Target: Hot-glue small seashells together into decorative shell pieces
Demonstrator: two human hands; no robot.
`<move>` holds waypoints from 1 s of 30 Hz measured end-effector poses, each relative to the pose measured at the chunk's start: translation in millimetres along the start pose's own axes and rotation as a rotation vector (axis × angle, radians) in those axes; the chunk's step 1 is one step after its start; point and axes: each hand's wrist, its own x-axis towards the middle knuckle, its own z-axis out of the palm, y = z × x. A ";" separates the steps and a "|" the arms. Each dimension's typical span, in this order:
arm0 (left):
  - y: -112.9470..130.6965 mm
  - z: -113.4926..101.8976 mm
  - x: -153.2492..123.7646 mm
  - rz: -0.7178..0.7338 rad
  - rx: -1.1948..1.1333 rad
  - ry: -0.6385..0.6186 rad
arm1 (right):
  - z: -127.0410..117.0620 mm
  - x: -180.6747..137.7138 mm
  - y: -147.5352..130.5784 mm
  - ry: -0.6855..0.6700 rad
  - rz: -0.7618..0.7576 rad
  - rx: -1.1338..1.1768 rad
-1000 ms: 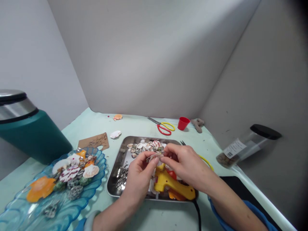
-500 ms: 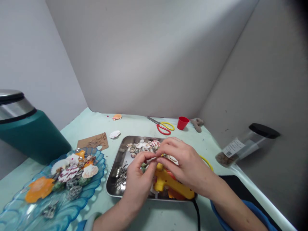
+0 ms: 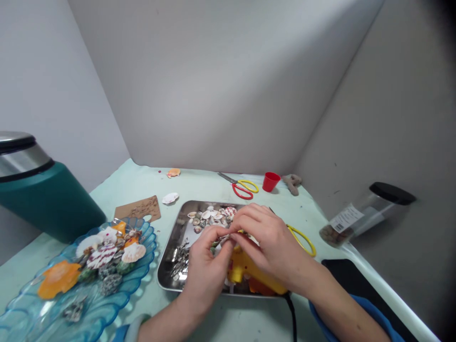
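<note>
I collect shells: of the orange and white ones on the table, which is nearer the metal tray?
The white shell, by the metal tray's far left corner; the orange shell lies farther back, near the wall.

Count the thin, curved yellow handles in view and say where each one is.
2 visible: the scissors' yellow handle beyond the metal tray, and another yellow handle beside the right hand. More may be hidden behind that hand.
</note>
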 end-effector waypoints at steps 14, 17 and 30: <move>5.1 0.6 0.7 -0.215 -0.354 -0.127 | -2.5 4.4 3.6 0.106 0.179 0.284; 5.5 0.3 0.0 -0.276 -0.462 -0.157 | -3.8 5.0 5.3 0.105 0.214 0.360; 8.5 -0.3 1.1 -0.289 -0.655 -0.195 | -10.9 3.9 12.9 0.115 0.130 0.426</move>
